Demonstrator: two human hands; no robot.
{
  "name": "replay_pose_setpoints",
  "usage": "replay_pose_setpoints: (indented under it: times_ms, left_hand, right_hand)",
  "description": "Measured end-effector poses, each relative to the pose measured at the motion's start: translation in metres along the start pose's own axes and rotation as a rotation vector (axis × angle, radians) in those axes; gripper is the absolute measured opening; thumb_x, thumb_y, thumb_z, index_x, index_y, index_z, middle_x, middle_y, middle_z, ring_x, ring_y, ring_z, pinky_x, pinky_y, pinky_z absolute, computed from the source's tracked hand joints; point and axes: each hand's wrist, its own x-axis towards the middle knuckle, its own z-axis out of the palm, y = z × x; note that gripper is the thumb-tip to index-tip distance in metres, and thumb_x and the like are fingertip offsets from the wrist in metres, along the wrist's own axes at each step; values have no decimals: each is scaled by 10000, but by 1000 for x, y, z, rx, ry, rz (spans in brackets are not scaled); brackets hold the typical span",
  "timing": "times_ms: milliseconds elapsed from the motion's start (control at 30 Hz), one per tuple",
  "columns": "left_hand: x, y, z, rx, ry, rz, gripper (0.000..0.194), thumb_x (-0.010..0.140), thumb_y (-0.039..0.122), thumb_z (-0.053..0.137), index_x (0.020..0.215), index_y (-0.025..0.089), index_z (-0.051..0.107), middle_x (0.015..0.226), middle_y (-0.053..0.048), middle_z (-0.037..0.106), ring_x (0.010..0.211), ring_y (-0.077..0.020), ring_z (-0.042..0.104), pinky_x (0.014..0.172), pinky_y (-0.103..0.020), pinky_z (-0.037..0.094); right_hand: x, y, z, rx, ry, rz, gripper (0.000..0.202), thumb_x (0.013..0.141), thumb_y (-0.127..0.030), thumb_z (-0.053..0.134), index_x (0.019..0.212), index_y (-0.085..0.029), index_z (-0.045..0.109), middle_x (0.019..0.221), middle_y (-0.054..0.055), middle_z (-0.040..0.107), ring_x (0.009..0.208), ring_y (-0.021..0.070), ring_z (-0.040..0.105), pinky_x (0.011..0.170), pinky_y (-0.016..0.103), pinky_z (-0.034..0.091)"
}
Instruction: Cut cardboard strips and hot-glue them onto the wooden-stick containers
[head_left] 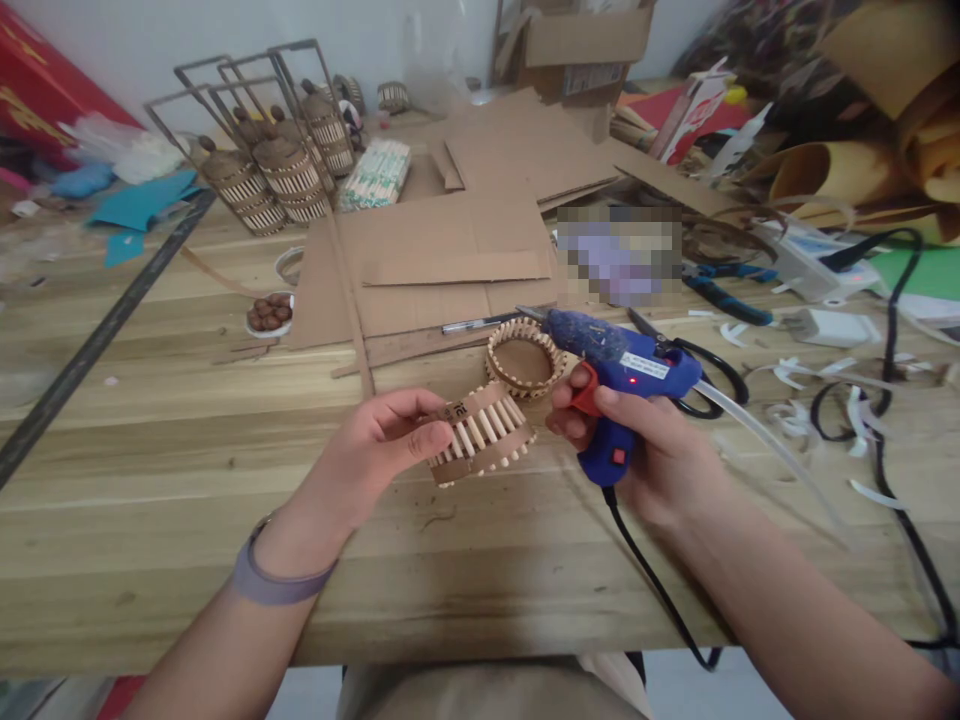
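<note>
My left hand point(394, 445) is closed on a ring of short wooden sticks and cardboard bands point(484, 435), tilted above the table. My right hand point(656, 440) grips a blue hot glue gun point(622, 360), with fingers at its red trigger. The gun's nozzle points left, and a clear glue stick point(757, 430) sticks out of its back. Just beyond the held piece, a second stick-and-cardboard ring point(525, 358) rests on the table beneath the nozzle. Black-handled scissors point(716, 375) lie partly hidden behind the gun.
Cardboard sheets point(450, 235) cover the table's middle. Several finished stick lanterns point(292, 175) with tall handles stand at the back left, near a packet of sticks point(377, 172). A bowl of brown beads point(270, 315) sits left. Blue-handled pliers point(727, 290), a white plug point(836, 327) and black cable lie right.
</note>
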Motion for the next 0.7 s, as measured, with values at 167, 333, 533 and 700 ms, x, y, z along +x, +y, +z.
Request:
replay_pose_setpoints:
  times_ms: [167, 333, 533, 700]
  left_hand:
    - [-4, 0, 5, 122, 36, 42, 171, 820, 380, 798, 841, 220, 742, 739, 34, 663, 649, -88, 564, 593, -189, 438]
    - [-12, -2, 17, 698, 218, 394, 37, 914, 265, 687, 895, 236, 699, 846, 24, 666, 797, -133, 596, 731, -265, 452]
    - [-12, -15, 33, 1197, 313, 790, 49, 928, 147, 647, 915, 192, 632, 777, 1, 665, 843, -193, 585, 918, -415, 386]
    - [-12, -21, 41, 1260, 339, 791, 52, 936, 161, 630, 921, 210, 636, 746, 0, 677, 850, -221, 601, 944, -447, 364]
  right_hand:
    - [-3, 4, 1, -93, -9, -58, 247, 664, -352, 859, 814, -259, 685, 825, 15, 752, 637, 148, 610, 621, 307, 524]
    - [-6, 12, 2, -263, 31, -170, 211, 724, -329, 824, 853, -268, 669, 951, 29, 782, 892, 220, 703, 758, 350, 550]
    - [-10, 17, 10, -377, 2, -228, 203, 746, -335, 800, 864, -260, 654, 1020, 44, 781, 898, 240, 712, 792, 388, 569]
    - [-14, 23, 14, -484, -48, -289, 179, 798, -337, 759, 958, -269, 712, 1072, 40, 768, 1073, 261, 691, 969, 419, 537]
